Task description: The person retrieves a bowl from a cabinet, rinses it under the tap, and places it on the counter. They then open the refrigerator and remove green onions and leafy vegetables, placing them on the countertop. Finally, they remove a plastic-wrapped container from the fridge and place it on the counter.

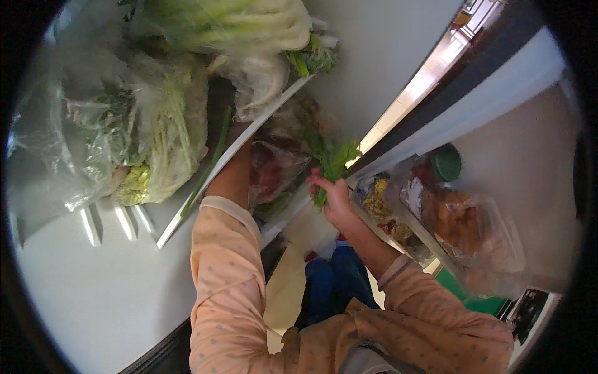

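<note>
Head view showed a person at an open refrigerator, the right hand (336,201) closed around a small green leafy bunch (335,161). That bunch stood up out of the fist, its leaves spreading above the fingers, with a bit of green poking out below, between the shelves and the open door. The left forearm (229,182) ran up behind the white rim (232,163) of a shelf; the left hand was out of sight there, so I could not tell whether it gripped anything.

A thin green stalk (215,154) lay slantwise alongside that rim. Left of it sat clear plastic bags (168,128) of leafy vegetables, and above them a pale green cabbage (249,25) in plastic. Between the person's two arms was a bag with dark red contents (271,174).

Over on the door's side, a clear container (461,221) held orange-brown pieces, just below a green lid (446,163); a yellow packet (376,201) was nearer the right hand. Jeans (324,283) showed below, above a tiled floor (288,287).
</note>
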{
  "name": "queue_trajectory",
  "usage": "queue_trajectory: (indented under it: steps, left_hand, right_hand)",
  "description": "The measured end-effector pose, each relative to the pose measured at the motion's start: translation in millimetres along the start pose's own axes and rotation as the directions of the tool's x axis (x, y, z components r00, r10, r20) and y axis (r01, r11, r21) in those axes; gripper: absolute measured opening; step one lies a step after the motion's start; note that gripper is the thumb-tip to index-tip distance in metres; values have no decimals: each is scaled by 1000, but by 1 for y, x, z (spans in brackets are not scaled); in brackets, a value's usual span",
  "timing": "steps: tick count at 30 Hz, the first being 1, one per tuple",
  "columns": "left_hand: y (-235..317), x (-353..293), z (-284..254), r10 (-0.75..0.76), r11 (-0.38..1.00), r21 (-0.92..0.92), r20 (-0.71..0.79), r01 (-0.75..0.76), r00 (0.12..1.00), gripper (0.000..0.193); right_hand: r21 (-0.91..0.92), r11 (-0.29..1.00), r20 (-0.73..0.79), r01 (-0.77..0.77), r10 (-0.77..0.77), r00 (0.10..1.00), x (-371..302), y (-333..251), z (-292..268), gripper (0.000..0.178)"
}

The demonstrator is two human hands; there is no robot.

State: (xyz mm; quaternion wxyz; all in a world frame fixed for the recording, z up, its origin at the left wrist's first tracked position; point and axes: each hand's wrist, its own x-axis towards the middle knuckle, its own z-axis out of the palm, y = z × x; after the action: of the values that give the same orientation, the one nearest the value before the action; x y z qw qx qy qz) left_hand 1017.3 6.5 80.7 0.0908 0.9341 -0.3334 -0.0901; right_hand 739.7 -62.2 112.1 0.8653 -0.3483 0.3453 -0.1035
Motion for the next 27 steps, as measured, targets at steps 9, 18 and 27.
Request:
queue_trajectory:
  steps: [9, 18, 27]
  left_hand:
    - [79, -99, -13, -320, 875, -484, -595, -10, 737, 33]
    - [188, -303, -88, -360, -65, -990, -91, -122, 928, 21]
    - [359, -460, -99, -7, -319, -943, 105, 97, 994, 15]
  right_hand:
    - [91, 995, 60, 36, -41, 997, -99, -7, 13, 19]
    - [95, 992, 371, 81, -110, 922, -218, -72, 1, 25]
    - [102, 972, 288, 212, -233, 929, -395, -110, -146, 30]
